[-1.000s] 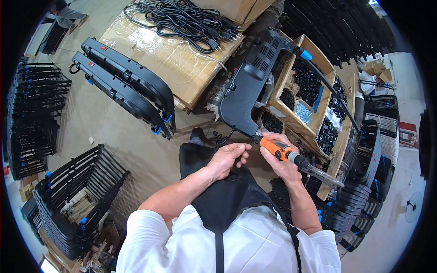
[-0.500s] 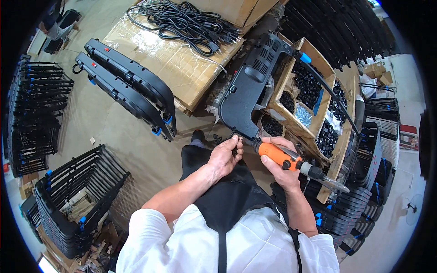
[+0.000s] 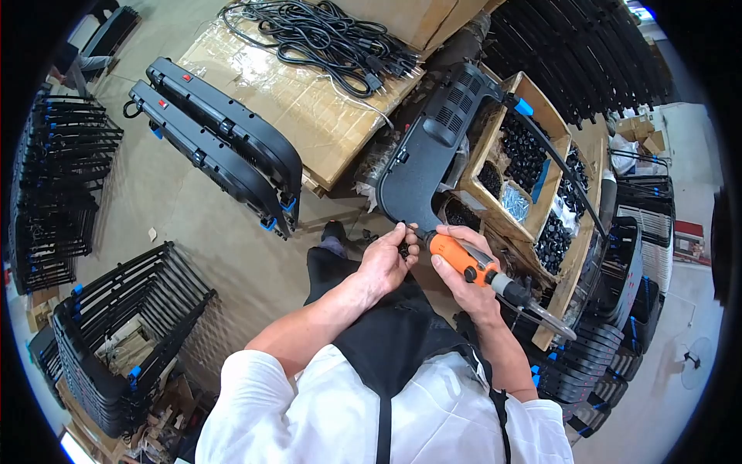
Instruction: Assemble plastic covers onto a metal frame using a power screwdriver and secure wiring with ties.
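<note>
My right hand [image 3: 468,288] is wrapped round an orange power screwdriver [image 3: 454,255], its hose end toward the lower right. The screwdriver's tip is close to the fingertips of my left hand [image 3: 384,261]. That hand is closed, thumb against forefinger, and small black screws [image 3: 403,247] show among its curled fingers; how many is hidden. Just beyond both hands lies a black plastic housing [image 3: 413,174] with a vented, raised part at its far end. Its near end reaches the screwdriver tip; whether they touch I cannot tell.
Right of the housing, a wooden divided box [image 3: 473,185] holds black parts and silver screws [image 3: 515,203]. Black power cords [image 3: 325,39] lie on a cardboard box [image 3: 309,127]. Two black housings [image 3: 224,127] stand left. Black frames [image 3: 131,332] are stacked at lower left.
My right hand has brought the screwdriver slightly left, and its tip is nearer my left fingertips. The left hand keeps its closed hold. The whole view has shifted a little.
</note>
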Motion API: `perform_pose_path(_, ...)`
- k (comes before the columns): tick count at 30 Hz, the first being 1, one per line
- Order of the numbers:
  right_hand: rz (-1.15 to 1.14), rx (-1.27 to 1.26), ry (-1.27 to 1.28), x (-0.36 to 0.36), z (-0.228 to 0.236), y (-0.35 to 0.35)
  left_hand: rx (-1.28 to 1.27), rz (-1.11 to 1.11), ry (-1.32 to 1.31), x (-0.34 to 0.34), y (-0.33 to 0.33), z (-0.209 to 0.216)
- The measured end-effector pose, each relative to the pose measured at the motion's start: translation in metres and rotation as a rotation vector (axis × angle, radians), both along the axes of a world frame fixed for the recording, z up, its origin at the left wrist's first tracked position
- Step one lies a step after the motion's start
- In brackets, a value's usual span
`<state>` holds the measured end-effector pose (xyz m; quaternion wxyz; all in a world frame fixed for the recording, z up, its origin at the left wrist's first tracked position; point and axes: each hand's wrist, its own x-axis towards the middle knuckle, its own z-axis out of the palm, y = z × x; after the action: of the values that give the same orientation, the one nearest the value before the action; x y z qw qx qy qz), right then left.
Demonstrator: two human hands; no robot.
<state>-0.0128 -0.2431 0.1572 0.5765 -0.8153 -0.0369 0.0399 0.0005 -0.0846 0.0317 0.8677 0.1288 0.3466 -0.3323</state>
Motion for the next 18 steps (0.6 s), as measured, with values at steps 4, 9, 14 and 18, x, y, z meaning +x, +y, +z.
perform_pose_path(4,0.008,-0.075,0.093,0.013,-0.005,0.011,0.097,-0.111,-0.041,-0.004,0.006,-0.002)
perform_pose_path(9,0.113,-0.115,0.051,0.02,-0.018,0.013,0.08,-0.153,-0.143,-0.015,0.016,0.007)
perform_pose_path(14,0.137,-0.159,0.005,0.025,-0.013,0.014,0.129,-0.267,-0.303,-0.016,0.027,0.004)
perform_pose_path(18,0.145,-0.151,-0.037,0.027,-0.015,0.016,0.271,-0.308,-0.325,-0.018,0.029,0.002)
